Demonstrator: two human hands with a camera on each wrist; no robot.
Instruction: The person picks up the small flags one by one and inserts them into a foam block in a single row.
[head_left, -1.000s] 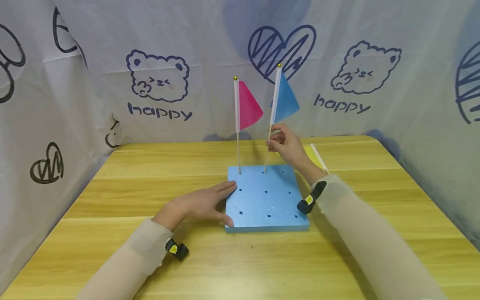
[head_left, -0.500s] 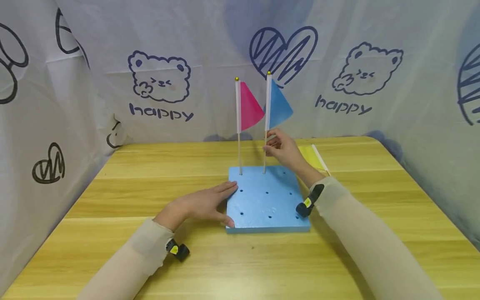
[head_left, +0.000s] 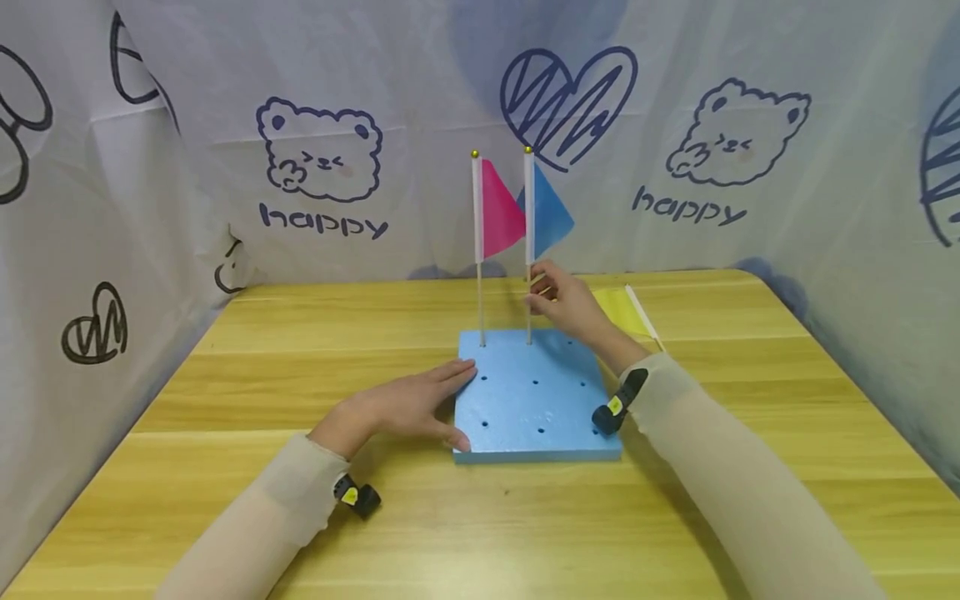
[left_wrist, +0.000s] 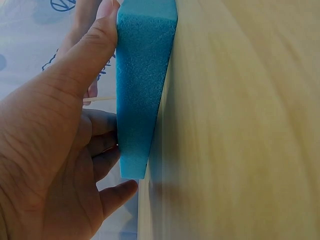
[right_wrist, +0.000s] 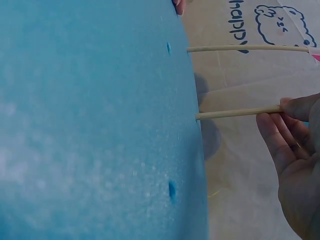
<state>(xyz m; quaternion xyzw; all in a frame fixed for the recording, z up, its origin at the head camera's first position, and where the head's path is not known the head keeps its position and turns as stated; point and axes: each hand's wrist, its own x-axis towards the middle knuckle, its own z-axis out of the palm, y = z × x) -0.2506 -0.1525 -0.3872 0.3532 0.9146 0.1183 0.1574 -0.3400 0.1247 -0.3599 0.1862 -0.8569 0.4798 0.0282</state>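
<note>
With the right hand, pinches the thin wooden stick of the blue flag between thumb and fingers, with a narrow grip. Bears on one side of the stick with the thumb and on the other with the fingertips. Grips just below the white hem and above the blue board. Holds the blue flag upright, lower stick end at the middle hole of the back row. Cannot tell the insertion depth.

With the left hand, rests on the left side of the blue board, thumb at the near left corner, fingers extended toward the back, wide gap between. Touches the board's upper edge with thumb and fingers.

To the left of the right fingers: pink flag, upright in the back-left hole, its cloth directed toward the blue flag. To the right, partly hidden behind the right hand and forearm: yellow flag, flat on the wood-grain tabletop. Behind the tabletop: pale fabric backdrop with bear and heart drawings.
</note>
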